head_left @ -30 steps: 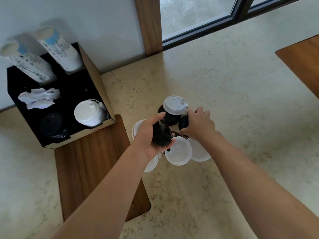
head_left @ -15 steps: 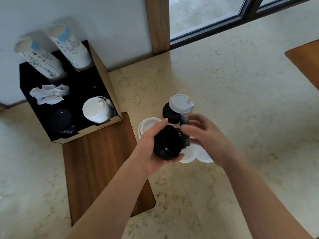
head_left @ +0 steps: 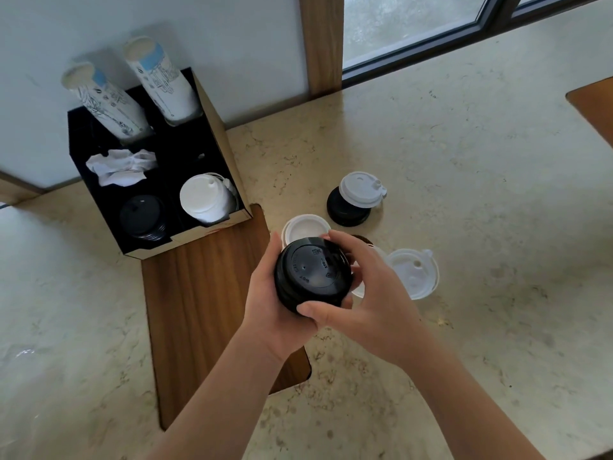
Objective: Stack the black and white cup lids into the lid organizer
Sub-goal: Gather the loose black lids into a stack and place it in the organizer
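Note:
A stack of black lids point(head_left: 311, 273) is held above the counter, gripped from the left by my left hand point(head_left: 265, 300) and from the right by my right hand point(head_left: 371, 293). Loose lids lie beyond it: a white lid point(head_left: 303, 229), a white lid point(head_left: 416, 272) to the right, and a white lid point(head_left: 361, 189) leaning on a black lid point(head_left: 346, 212). The black lid organizer point(head_left: 212, 127) stands at the left. Its front compartments hold a stack of black lids point(head_left: 141, 215) and a stack of white lids point(head_left: 205, 200).
Two tall sleeves of paper cups point(head_left: 106, 101) stand in the organizer's back compartments, with crumpled white paper point(head_left: 121, 166) in the middle one. A dark wooden board point(head_left: 205, 313) lies under the organizer. A window frame point(head_left: 323, 44) rises behind the marble counter point(head_left: 481, 194).
Both hands have come toward me from the loose lids, and the black stack has turned so its top faces up. My right hand now holds that stack too.

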